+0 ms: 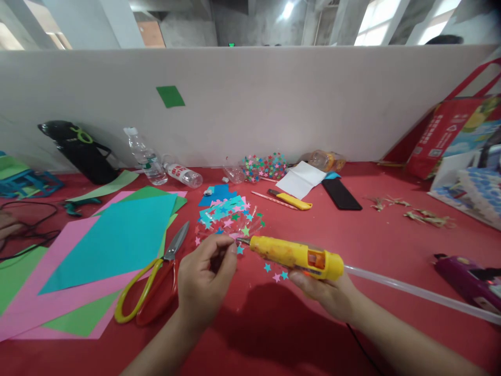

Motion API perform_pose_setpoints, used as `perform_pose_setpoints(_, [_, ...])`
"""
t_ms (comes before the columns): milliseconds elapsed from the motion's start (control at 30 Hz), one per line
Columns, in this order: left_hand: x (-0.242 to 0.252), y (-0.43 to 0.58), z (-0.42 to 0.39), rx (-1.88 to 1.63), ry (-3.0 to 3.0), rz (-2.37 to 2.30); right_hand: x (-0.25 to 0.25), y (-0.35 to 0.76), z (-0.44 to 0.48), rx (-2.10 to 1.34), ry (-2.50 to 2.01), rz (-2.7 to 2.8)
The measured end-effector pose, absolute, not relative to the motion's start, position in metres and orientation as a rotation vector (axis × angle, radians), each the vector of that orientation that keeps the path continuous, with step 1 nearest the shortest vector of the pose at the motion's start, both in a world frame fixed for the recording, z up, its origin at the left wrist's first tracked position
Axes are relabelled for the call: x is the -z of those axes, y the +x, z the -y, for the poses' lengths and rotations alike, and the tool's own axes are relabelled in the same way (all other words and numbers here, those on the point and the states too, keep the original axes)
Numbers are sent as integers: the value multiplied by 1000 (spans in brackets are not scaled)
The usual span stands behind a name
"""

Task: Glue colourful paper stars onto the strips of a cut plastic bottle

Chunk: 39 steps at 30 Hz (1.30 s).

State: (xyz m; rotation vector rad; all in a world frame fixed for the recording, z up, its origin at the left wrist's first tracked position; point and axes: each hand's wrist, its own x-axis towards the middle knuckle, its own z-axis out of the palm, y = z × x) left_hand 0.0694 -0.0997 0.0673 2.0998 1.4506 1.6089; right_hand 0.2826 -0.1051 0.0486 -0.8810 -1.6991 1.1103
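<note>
My right hand is wrapped round a yellow glue gun, with a long clear glue stick coming out of its back end. The gun's metal nozzle points left and meets the fingertips of my left hand. Thumb and index finger of that hand pinch a small pink star, partly hidden. Behind the fingers lie many coloured paper stars on and around clear plastic. A few loose stars rest on the red table below the gun.
Scissors and coloured paper sheets lie left. Two plastic bottles, a star-covered bottle, a yellow cutter and a black phone are further back. A purple device sits right. Another person's hand shows far left.
</note>
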Motion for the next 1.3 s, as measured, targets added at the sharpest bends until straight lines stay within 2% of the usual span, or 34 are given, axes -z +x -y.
perform_pose_setpoints(1067, [-68,69,100,-1587,2081,-1496,-52,283,108,-1164,-919,1681])
perform_pose_setpoints(1300, [-67,68,101,-1581,2119,-1506,-52,282,106,-1068,-940,1756])
